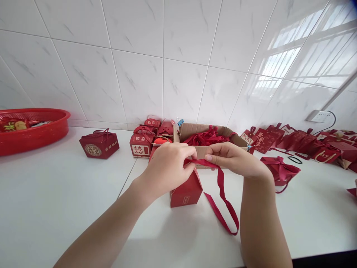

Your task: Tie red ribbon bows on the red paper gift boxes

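A small red gift box [186,191] stands on the white counter [69,186] in front of me. My left hand [167,167] is closed over its top and pinches a red ribbon [223,203]. My right hand [234,158] pinches the same ribbon just to the right, fingers pressed together. The ribbon's free end hangs down in a loop onto the counter. Behind my hands sits an open cardboard box [205,139] filled with red ribbons.
A red plastic basket [30,130] sits at the far left. Finished red gift boxes [99,144] and several more [145,139] stand by the tiled wall. A red pouch [280,169] and flat red boxes [301,143] lie at right, near a wall socket [319,116].
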Action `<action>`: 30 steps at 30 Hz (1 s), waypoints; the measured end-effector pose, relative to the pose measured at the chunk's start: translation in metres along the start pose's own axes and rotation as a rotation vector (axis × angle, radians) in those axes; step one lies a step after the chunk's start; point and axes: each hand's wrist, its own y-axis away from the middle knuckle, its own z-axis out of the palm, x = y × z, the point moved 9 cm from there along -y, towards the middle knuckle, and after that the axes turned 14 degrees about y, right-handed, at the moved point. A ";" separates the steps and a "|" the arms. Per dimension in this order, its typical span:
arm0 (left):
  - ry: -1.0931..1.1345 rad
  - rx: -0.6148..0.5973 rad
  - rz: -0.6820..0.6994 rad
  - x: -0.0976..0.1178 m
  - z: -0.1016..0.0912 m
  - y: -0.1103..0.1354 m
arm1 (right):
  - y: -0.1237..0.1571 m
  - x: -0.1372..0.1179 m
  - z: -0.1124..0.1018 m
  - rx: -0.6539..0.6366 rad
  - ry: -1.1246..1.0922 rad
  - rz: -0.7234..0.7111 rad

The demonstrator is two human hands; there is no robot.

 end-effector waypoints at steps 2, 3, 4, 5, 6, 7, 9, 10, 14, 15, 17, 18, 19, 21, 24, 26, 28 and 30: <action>-0.033 -0.103 -0.076 -0.013 0.011 -0.001 | -0.001 0.016 -0.002 -0.006 0.118 0.086; -0.045 -0.167 -0.125 -0.021 0.018 0.000 | -0.002 0.025 -0.003 -0.013 0.181 0.124; -0.049 -0.231 -0.174 -0.028 0.025 0.001 | -0.003 0.033 -0.004 -0.022 0.239 0.154; -0.044 -0.289 -0.218 -0.035 0.032 0.002 | -0.004 0.041 -0.004 -0.035 0.288 0.177; -0.035 -0.335 -0.251 -0.040 0.038 0.003 | -0.006 0.047 -0.004 -0.050 0.323 0.193; -0.028 -0.367 -0.268 -0.043 0.043 0.003 | -0.007 0.053 -0.004 -0.065 0.344 0.202; -0.033 -0.391 -0.274 -0.046 0.050 0.002 | -0.009 0.059 -0.003 -0.090 0.353 0.198; -0.043 -0.388 -0.273 -0.046 0.051 0.000 | -0.010 0.059 -0.002 -0.098 0.349 0.188; -0.061 -0.387 -0.263 -0.046 0.054 -0.003 | -0.006 0.060 -0.004 -0.110 0.336 0.173; -0.060 -0.390 -0.257 -0.046 0.054 -0.003 | -0.004 0.060 -0.005 -0.110 0.341 0.176; -0.060 -0.397 -0.244 -0.046 0.055 -0.003 | -0.002 0.062 -0.007 -0.107 0.358 0.184; -0.058 -0.402 -0.241 -0.047 0.055 -0.004 | -0.001 0.062 -0.008 -0.108 0.364 0.186; -0.054 -0.408 -0.239 -0.048 0.056 -0.004 | 0.000 0.062 -0.008 -0.113 0.367 0.184; -0.032 -0.422 -0.239 -0.049 0.058 -0.004 | 0.001 0.062 -0.007 -0.126 0.359 0.172; -0.010 -0.429 -0.247 -0.050 0.059 -0.004 | 0.000 0.061 -0.006 -0.133 0.340 0.155; -0.005 -0.437 -0.255 -0.050 0.060 -0.004 | -0.001 0.061 -0.006 -0.125 0.340 0.152; 0.002 -0.447 -0.260 -0.050 0.061 -0.004 | -0.003 0.061 -0.006 -0.117 0.342 0.145; 0.009 -0.449 -0.263 -0.050 0.061 -0.004 | -0.005 0.060 -0.006 -0.110 0.344 0.143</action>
